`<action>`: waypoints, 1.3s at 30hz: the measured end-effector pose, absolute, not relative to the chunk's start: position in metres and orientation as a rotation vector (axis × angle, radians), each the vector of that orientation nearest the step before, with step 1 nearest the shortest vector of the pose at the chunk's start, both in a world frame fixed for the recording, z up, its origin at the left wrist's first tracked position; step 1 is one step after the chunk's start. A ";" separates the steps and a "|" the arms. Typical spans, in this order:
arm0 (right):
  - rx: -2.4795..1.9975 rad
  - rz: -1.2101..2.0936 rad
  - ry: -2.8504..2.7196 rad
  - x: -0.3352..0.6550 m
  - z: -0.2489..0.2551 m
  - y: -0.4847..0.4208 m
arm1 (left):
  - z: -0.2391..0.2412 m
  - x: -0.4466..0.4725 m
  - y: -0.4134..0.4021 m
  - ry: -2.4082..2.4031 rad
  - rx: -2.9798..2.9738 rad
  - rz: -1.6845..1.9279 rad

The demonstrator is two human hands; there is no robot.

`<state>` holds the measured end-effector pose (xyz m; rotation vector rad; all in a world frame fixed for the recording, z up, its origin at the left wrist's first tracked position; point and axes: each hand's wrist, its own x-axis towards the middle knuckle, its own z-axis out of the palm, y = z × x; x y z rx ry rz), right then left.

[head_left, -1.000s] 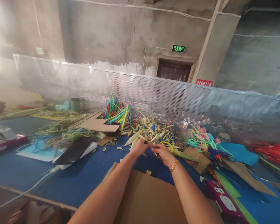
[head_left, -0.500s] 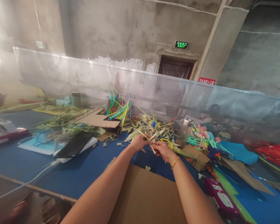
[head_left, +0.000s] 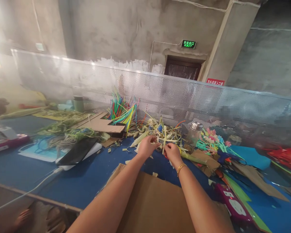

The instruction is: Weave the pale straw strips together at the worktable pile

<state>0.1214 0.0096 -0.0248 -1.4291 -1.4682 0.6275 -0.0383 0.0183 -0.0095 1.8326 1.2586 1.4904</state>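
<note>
A cross of pale, flat plant strips (head_left: pixel 164 140), apparently corn husk, stands roughly upright above the blue table. My right hand (head_left: pixel 172 154) pinches it near its lower end; a gold bracelet circles that wrist. Just left of the cross is my left hand (head_left: pixel 147 147), its fingers curled and thumb apart from them, close to the end of the cross's left arm. Whether those fingertips touch the strip is hard to make out. Behind both hands lies a heap of dry husk pieces (head_left: pixel 150 124) with a small blue bit in it.
Cardboard (head_left: pixel 157 204) lies under my forearms on the blue table (head_left: pixel 87 184). Coloured stems (head_left: pixel 121 110) stand behind a cut cardboard box (head_left: pixel 102 123). To the right are a clear bottle (head_left: pixel 193 136), paper-like flowers (head_left: pixel 213 140) and a purple power strip (head_left: pixel 232 204). A perforated panel (head_left: pixel 140 87) borders the back.
The crossed strips were low between both hands and now stand more upright in my right hand. My left hand has drawn slightly away from my right hand.
</note>
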 end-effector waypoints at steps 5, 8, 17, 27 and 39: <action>-1.285 0.816 -1.418 0.114 -0.023 0.005 | -0.015 -0.031 0.012 1.181 1.640 1.298; -1.251 0.863 -1.489 0.108 -0.021 0.001 | -0.012 -0.025 0.007 0.963 1.402 1.285; -1.230 1.013 -1.327 0.099 -0.018 -0.005 | -0.013 -0.023 0.009 0.859 1.013 1.304; -1.043 1.344 -1.174 0.101 -0.015 -0.003 | -0.014 -0.027 0.014 0.587 0.837 1.181; -1.043 1.398 -1.182 0.099 -0.009 -0.007 | -0.011 -0.025 0.013 0.676 0.782 1.329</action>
